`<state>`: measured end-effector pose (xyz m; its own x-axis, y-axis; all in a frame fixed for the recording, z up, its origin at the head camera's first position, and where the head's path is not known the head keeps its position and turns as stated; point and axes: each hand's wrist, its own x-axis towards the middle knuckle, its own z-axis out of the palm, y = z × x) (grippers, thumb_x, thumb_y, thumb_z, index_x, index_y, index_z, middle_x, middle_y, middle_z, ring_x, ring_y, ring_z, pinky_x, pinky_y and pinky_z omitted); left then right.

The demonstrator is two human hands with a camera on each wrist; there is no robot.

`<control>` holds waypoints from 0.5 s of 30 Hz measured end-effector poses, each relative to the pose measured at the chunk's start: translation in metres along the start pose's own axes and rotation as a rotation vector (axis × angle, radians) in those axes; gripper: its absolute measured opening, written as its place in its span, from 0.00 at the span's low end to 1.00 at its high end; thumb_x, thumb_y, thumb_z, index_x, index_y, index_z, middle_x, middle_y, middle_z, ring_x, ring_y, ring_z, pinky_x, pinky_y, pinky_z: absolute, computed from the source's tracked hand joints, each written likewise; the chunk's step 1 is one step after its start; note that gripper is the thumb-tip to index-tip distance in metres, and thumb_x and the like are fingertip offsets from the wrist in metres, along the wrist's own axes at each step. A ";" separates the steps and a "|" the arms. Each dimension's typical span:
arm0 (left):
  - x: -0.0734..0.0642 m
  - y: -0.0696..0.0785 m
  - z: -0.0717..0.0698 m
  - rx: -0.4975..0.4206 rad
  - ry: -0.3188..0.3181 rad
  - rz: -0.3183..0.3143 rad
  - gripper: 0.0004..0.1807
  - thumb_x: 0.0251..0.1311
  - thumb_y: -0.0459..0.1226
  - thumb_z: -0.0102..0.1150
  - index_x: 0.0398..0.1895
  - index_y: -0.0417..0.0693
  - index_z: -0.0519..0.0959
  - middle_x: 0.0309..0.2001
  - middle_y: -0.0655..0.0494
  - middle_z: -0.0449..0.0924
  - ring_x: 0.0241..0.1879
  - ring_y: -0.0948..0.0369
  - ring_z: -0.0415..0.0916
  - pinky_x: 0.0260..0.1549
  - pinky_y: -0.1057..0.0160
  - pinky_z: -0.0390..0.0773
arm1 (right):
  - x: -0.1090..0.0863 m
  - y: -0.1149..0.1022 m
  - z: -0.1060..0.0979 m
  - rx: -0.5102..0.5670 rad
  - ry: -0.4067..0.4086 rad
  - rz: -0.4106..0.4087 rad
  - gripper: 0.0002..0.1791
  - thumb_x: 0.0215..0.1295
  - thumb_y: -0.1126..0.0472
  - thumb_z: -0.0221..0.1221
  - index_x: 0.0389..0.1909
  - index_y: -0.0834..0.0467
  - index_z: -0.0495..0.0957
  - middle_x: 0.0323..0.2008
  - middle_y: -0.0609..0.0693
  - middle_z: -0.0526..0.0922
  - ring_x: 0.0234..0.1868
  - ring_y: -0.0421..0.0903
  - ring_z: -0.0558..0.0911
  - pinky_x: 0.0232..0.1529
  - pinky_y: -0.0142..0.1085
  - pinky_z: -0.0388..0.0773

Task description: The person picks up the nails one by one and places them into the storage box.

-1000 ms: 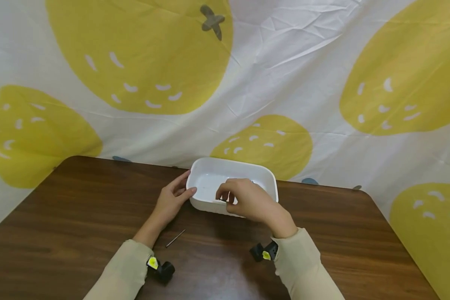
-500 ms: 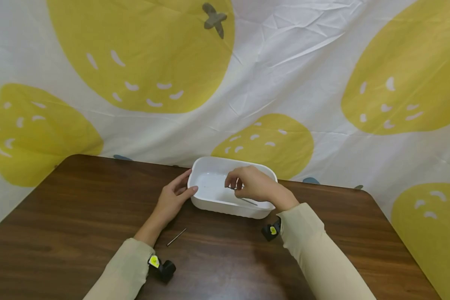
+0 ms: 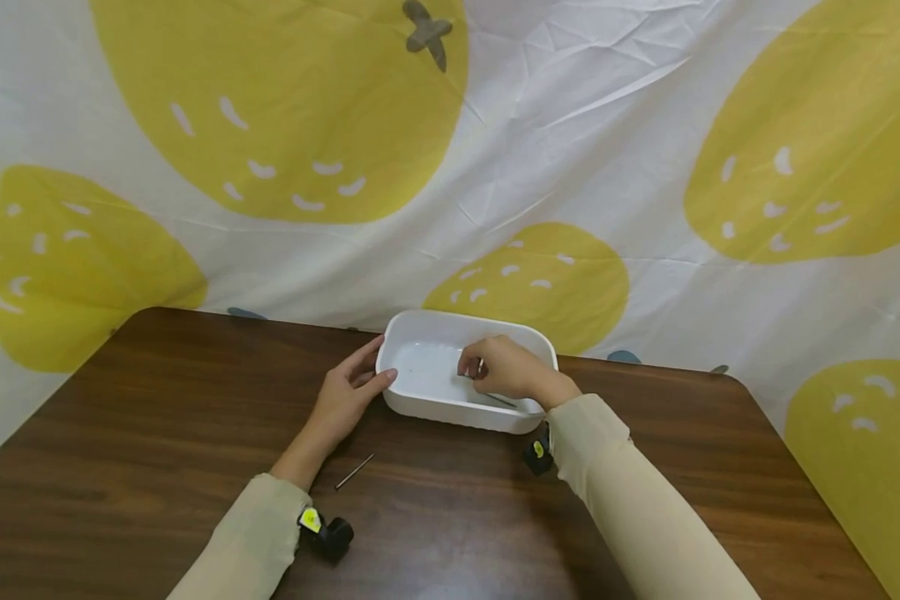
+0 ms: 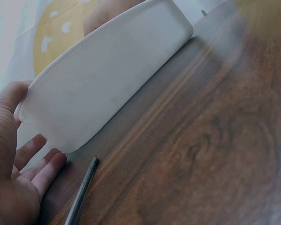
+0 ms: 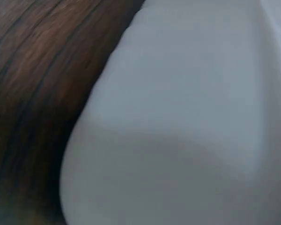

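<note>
A white rectangular plastic basin [image 3: 450,410] stands at the back edge of the brown table. My left hand [image 3: 342,400] grips its left end, thumb on the rim and the other fingers along the outer wall; the left wrist view shows this hand [image 4: 18,154] too. Inside the basin, my right hand [image 3: 512,367] pinches a thin metal rod [image 3: 501,400], whose end sticks out below the palm. The basin wall [image 5: 178,93] fills most of the right wrist view and hides that hand. Another thin metal rod [image 3: 355,472] lies on the table near my left wrist.
The wooden table [image 3: 157,433] spreads in front and to both sides. Behind it hangs a white cloth [image 3: 330,275] with large yellow fruit prints, close to the basin's back side. Black wrist cameras [image 3: 330,537] sit below both sleeves.
My right hand has moved from above the front rim back and right, down into the basin, with the thin metal rod. My left hand keeps its place on the basin.
</note>
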<state>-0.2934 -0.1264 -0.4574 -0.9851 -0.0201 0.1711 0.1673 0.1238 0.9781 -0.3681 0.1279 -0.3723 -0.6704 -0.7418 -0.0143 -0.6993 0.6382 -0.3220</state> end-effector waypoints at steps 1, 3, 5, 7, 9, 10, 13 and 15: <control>0.000 0.000 0.000 -0.003 0.000 0.000 0.33 0.69 0.39 0.62 0.76 0.53 0.66 0.68 0.40 0.74 0.61 0.45 0.78 0.51 0.74 0.77 | 0.000 0.001 0.001 -0.003 0.001 0.004 0.08 0.58 0.72 0.63 0.37 0.60 0.85 0.33 0.51 0.86 0.37 0.44 0.81 0.40 0.33 0.79; 0.000 0.000 0.000 -0.008 -0.004 0.000 0.33 0.69 0.39 0.62 0.76 0.53 0.66 0.68 0.40 0.74 0.61 0.45 0.78 0.51 0.75 0.77 | 0.001 0.003 0.003 -0.008 0.002 0.013 0.08 0.59 0.72 0.62 0.37 0.59 0.85 0.33 0.51 0.86 0.37 0.43 0.81 0.41 0.34 0.80; 0.000 0.001 -0.001 -0.010 -0.006 0.000 0.33 0.69 0.39 0.62 0.76 0.53 0.66 0.69 0.40 0.73 0.61 0.45 0.78 0.51 0.75 0.77 | 0.001 0.005 0.005 -0.015 0.001 0.023 0.08 0.59 0.72 0.62 0.37 0.59 0.85 0.33 0.50 0.86 0.37 0.43 0.81 0.41 0.34 0.80; 0.000 0.001 -0.001 -0.010 -0.005 -0.003 0.33 0.69 0.39 0.62 0.76 0.53 0.66 0.69 0.40 0.73 0.62 0.45 0.78 0.51 0.75 0.77 | 0.002 0.006 0.006 -0.020 -0.001 0.037 0.09 0.59 0.72 0.62 0.37 0.59 0.85 0.33 0.51 0.86 0.37 0.43 0.81 0.42 0.35 0.80; 0.000 0.002 -0.001 -0.006 -0.005 -0.002 0.33 0.69 0.39 0.62 0.76 0.53 0.65 0.69 0.40 0.73 0.62 0.45 0.78 0.52 0.74 0.77 | 0.003 0.008 0.007 -0.029 -0.004 0.042 0.09 0.59 0.73 0.62 0.38 0.59 0.86 0.33 0.50 0.86 0.38 0.43 0.81 0.42 0.35 0.80; 0.000 0.002 -0.001 -0.001 -0.005 -0.004 0.33 0.69 0.39 0.61 0.76 0.53 0.65 0.69 0.40 0.73 0.61 0.45 0.78 0.52 0.73 0.78 | 0.003 0.009 0.008 -0.035 -0.004 0.045 0.10 0.59 0.73 0.62 0.38 0.59 0.86 0.34 0.50 0.86 0.38 0.43 0.81 0.43 0.36 0.80; 0.000 0.002 -0.001 0.005 -0.004 -0.005 0.33 0.69 0.41 0.62 0.76 0.54 0.66 0.68 0.40 0.74 0.61 0.45 0.79 0.54 0.70 0.78 | 0.003 0.012 0.010 -0.055 -0.005 0.055 0.10 0.58 0.73 0.63 0.38 0.58 0.86 0.34 0.50 0.86 0.39 0.43 0.81 0.44 0.37 0.81; 0.000 0.001 0.000 0.007 -0.003 -0.007 0.33 0.69 0.41 0.62 0.76 0.55 0.66 0.67 0.41 0.75 0.60 0.46 0.79 0.54 0.69 0.79 | 0.003 0.012 0.010 -0.064 -0.008 0.065 0.10 0.59 0.72 0.63 0.39 0.58 0.86 0.35 0.49 0.86 0.40 0.43 0.82 0.45 0.38 0.81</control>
<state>-0.2931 -0.1264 -0.4564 -0.9864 -0.0182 0.1636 0.1598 0.1307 0.9785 -0.3758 0.1315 -0.3858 -0.7131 -0.6998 -0.0408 -0.6690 0.6968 -0.2585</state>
